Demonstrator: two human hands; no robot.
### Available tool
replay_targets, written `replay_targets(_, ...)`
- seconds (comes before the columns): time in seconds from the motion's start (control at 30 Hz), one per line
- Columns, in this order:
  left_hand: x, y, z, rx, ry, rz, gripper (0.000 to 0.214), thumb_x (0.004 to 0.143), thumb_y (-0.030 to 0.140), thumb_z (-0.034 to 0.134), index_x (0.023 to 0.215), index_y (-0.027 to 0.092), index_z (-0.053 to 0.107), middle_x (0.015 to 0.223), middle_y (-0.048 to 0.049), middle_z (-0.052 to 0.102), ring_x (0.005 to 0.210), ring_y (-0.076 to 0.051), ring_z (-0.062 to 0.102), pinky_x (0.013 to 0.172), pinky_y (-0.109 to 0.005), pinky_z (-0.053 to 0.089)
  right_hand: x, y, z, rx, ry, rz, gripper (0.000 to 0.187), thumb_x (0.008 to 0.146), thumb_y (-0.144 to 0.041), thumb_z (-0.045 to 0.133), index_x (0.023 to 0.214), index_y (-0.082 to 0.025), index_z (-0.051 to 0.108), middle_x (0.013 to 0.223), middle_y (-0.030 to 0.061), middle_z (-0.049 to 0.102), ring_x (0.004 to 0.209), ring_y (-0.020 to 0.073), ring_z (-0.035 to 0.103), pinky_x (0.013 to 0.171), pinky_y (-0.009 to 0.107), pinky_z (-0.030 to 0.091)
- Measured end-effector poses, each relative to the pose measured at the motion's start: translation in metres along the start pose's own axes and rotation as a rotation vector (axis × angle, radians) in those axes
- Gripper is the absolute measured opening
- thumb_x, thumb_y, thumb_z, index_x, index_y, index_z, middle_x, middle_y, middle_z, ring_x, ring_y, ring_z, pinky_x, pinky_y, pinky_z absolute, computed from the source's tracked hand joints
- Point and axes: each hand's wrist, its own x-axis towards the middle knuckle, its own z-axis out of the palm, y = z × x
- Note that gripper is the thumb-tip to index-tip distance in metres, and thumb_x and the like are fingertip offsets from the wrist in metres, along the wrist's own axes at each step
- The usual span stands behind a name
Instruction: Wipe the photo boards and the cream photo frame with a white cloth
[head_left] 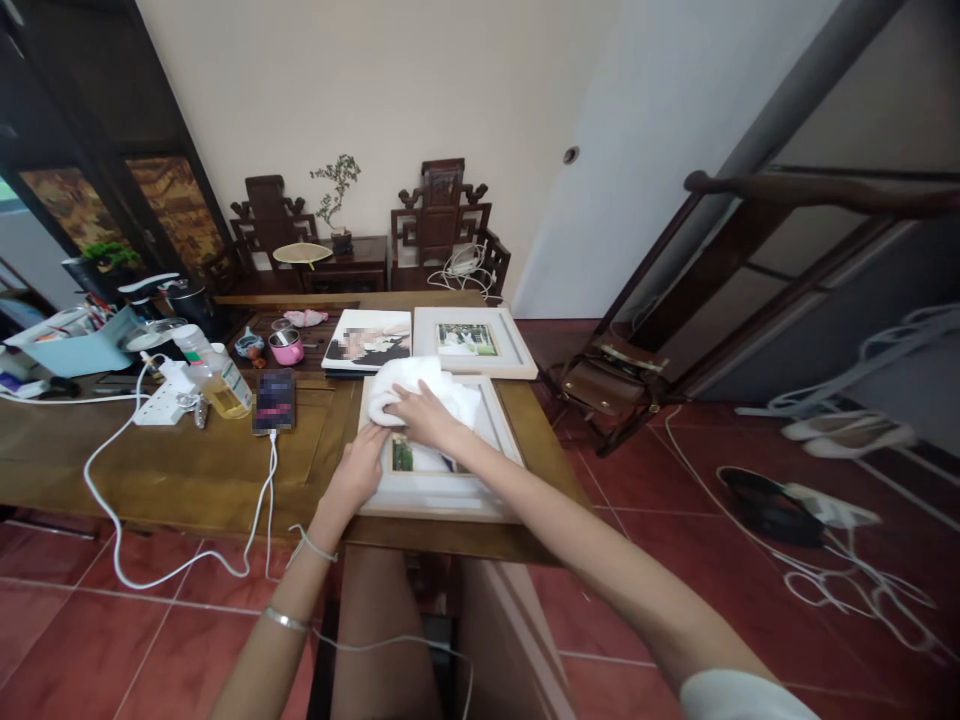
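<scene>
A light wooden picture frame [435, 505] lies flat at the table's near right end, with a small photo set inside its wide white mat. A folded white cloth [450, 385] rests over its upper part. My right hand [424, 412] presses down on this cloth, fingers closed into it. At the frame's left side, my left hand [361, 462] grips the edge, its fingertips close under the cloth. My right forearm crosses over the frame's lower right part and hides some of the photo.
Behind lie a second framed photo [517, 350] and a photo print [367, 325]. To the left are a phone [274, 402] on a white cable, a bottle [229, 392], a power strip [163, 398] and a pink cup [286, 347]. A dark wooden chair [637, 300] stands at right.
</scene>
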Motion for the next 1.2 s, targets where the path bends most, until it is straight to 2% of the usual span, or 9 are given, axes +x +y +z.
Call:
replay_targets(0.2,-0.001,-0.002,0.003,0.008,0.008,-0.054,0.064,0.074,-0.007,0.033,0.132,0.015,0.047,0.143,-0.013,0.044,0.136,-0.022,0.036,0.11,-0.05,0.033,-0.047,0.056,-0.019,-0.066,-0.056,0.173,0.039,0.077,-0.003,0.053,0.112,-0.017,0.065,0.116,0.0156,0.064,0.111,0.0281,0.057,0.097,0.041,0.034)
replay_targets(0.37,-0.002,-0.001,0.005,-0.006,0.046,-0.047,0.063,0.074,-0.007,0.034,0.131,0.016,0.048,0.142,-0.0123,0.045,0.135,-0.022,0.037,0.11,-0.05,0.033,-0.083,0.081,-0.029,-0.092,-0.077,0.242,0.05,0.07,0.008,0.044,0.107,-0.016,0.068,0.106,0.0135,0.068,0.107,0.027,0.059,0.09,0.035,0.036)
replay_targets(0.5,-0.002,0.0,0.005,-0.012,0.057,-0.04,0.062,0.075,-0.007,0.034,0.13,0.015,0.05,0.141,-0.013,0.046,0.135,-0.022,0.038,0.111,-0.049,0.033,-0.108,0.064,-0.025,-0.056,-0.108,0.193,0.057,0.062,0.01,0.041,0.104,-0.017,0.068,0.105,0.0128,0.069,0.121,0.0269,0.05,0.094,0.037,0.034)
replay_targets(0.63,-0.002,-0.001,0.006,-0.021,0.058,-0.039,0.061,0.076,-0.006,0.033,0.132,0.013,0.048,0.142,-0.0149,0.045,0.135,-0.022,0.037,0.111,-0.048,0.033,-0.153,0.022,-0.028,0.07,-0.13,0.145,0.059,0.055,0.009,0.04,0.099,-0.017,0.069,0.108,0.0142,0.067,0.126,0.029,0.046,0.099,0.043,0.031)
replay_targets(0.8,-0.002,-0.002,0.006,-0.027,0.046,-0.037,0.06,0.076,-0.005,0.034,0.132,0.014,0.049,0.143,-0.0133,0.044,0.136,-0.022,0.036,0.111,-0.048,0.033,-0.203,-0.015,-0.049,0.141,-0.109,0.174,0.051,0.057,0.006,0.041,0.089,-0.021,0.07,0.092,0.0076,0.07,0.094,0.0247,0.064,0.075,0.031,0.047)
replay_targets(0.87,-0.001,-0.001,0.005,-0.019,0.031,-0.037,0.061,0.076,-0.006,0.034,0.132,0.014,0.049,0.143,-0.0131,0.045,0.136,-0.021,0.036,0.111,-0.048,0.033,-0.202,-0.007,-0.055,0.073,0.019,0.232,0.048,0.059,0.004,0.041,0.088,-0.021,0.07,0.098,0.0083,0.068,0.09,0.0245,0.065,0.071,0.031,0.049)
replay_targets(1.0,0.0,0.002,0.003,0.011,0.011,-0.053,0.061,0.076,-0.006,0.033,0.131,0.015,0.049,0.142,-0.0124,0.045,0.136,-0.021,0.037,0.111,-0.049,0.032,-0.158,0.041,-0.047,-0.183,0.325,0.216,0.049,0.063,0.007,0.041,0.098,-0.013,0.068,0.137,0.0167,0.048,0.123,0.0322,0.047,0.1,0.046,0.038)
replay_targets(1.1,-0.001,0.003,0.003,0.015,0.017,-0.067,0.06,0.077,-0.005,0.034,0.13,0.016,0.051,0.142,-0.0112,0.045,0.135,-0.021,0.037,0.111,-0.05,0.032,-0.114,0.073,-0.024,-0.271,0.237,0.171,0.05,0.065,0.009,0.041,0.104,-0.009,0.067,0.135,0.0203,0.05,0.131,0.032,0.038,0.108,0.05,0.028)
replay_targets(1.2,-0.002,0.004,0.004,0.002,0.034,-0.079,0.057,0.078,-0.004,0.035,0.129,0.015,0.052,0.141,-0.0121,0.047,0.135,-0.021,0.038,0.111,-0.049,0.031,-0.092,0.078,-0.002,-0.255,0.153,0.13,0.051,0.066,0.008,0.044,0.108,-0.01,0.066,0.126,0.0205,0.057,0.128,0.0294,0.042,0.107,0.049,0.028)
